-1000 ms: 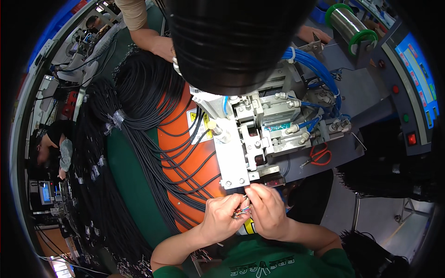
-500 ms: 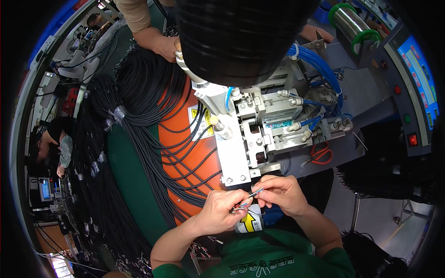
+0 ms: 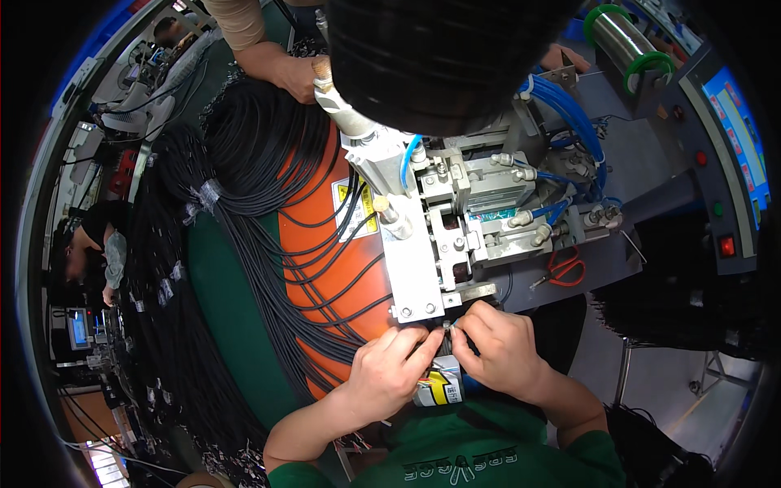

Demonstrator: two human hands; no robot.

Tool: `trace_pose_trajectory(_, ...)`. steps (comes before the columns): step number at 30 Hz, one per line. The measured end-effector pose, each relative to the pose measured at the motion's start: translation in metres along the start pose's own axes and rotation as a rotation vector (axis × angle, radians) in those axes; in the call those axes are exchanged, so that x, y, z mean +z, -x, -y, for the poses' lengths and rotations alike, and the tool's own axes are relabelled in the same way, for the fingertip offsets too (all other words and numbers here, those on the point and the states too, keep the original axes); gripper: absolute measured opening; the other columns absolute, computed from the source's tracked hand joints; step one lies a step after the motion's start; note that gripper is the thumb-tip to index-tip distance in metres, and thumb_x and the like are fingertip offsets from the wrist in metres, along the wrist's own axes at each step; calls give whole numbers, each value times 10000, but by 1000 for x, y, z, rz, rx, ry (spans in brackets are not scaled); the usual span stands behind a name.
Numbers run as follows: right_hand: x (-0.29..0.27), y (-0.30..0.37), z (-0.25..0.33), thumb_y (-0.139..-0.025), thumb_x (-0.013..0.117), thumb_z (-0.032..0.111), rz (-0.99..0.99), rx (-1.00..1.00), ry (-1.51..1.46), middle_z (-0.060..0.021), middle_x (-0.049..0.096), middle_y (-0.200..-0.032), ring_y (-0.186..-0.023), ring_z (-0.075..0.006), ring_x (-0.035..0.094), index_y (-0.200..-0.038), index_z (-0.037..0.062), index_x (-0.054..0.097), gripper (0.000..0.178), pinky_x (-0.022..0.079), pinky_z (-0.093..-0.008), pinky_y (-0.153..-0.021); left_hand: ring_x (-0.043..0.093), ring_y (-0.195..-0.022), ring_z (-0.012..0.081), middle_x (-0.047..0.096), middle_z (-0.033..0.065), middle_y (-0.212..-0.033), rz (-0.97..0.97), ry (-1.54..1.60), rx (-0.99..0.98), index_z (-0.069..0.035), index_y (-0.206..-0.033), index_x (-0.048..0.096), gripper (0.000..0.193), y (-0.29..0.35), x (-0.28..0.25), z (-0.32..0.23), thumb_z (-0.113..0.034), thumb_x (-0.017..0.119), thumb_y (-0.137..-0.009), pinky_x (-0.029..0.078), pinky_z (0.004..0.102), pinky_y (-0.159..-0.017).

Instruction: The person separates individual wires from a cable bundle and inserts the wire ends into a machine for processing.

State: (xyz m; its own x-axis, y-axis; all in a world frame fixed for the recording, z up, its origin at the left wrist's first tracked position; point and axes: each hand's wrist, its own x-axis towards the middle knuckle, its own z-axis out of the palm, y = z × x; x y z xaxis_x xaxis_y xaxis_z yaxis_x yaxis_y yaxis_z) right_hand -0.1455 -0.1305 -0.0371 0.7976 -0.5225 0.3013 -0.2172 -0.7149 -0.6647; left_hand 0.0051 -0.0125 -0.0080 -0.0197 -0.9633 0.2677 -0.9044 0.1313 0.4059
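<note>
My left hand (image 3: 392, 368) and my right hand (image 3: 498, 348) meet just below the front edge of a grey metal machine (image 3: 455, 236). Between their fingertips they pinch the small end of a black cable (image 3: 446, 327), close to the machine's white front plate (image 3: 413, 268). Below the hands sits a small cylinder with a yellow and black label (image 3: 439, 389). A mass of black cables (image 3: 268, 187) lies over an orange surface (image 3: 325, 268) to the left.
Another person's hand (image 3: 291, 75) rests on the cable bundle at the top. Red-handled scissors (image 3: 560, 268) lie right of the machine. Blue air hoses (image 3: 569, 122) arch above it. A control panel with a screen (image 3: 736, 138) and buttons stands at the right. A big black cylinder (image 3: 439, 57) hangs overhead.
Both hands have moved upward, from a spot lower down to the machine's front edge, still pinching the cable end. The other person's hand stays on the cables.
</note>
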Motion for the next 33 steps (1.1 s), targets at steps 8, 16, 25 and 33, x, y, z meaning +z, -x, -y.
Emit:
trace_pose_trajectory(8, 2, 1, -4, -799, 633, 79, 19, 26, -79, -87, 561, -769, -579, -266, 604, -799, 23, 580, 77, 483, -356, -509, 524, -685, 197, 518, 66, -836, 158, -53, 109, -1, -1169, 605, 512, -2, -5, -1, -102, 617, -667, 461, 299, -579)
trace_pose_trajectory(16, 2, 1, -1, -811, 627, 67, -4, -8, -40, -84, 570, -777, -592, -257, 614, -817, 17, 600, 58, 486, -346, -512, 491, -666, 188, 446, 68, -788, 202, -143, 70, 37, -1179, 588, 499, -6, -8, -11, -87, 581, -696, 443, 299, -555)
trace_pose_trajectory(25, -4, -3, -14, -817, 630, 80, 93, -30, -77, -83, 582, -767, -593, -262, 617, -860, 3, 619, 90, 488, -348, -514, 515, -681, 194, 457, 70, -816, 236, -167, 75, 39, -1177, 585, 477, -12, -7, -10, -86, 577, -717, 458, 300, -559)
trace_pose_trajectory(33, 7, 0, -11, -816, 639, 73, -131, -47, -151, -100, 617, -784, -610, -272, 629, -890, 9, 619, 100, 492, -353, -511, 530, -705, 174, 474, 62, -819, 234, -164, 80, 52, -1107, 596, 373, -12, -8, -9, -76, 584, -757, 477, 271, -572)
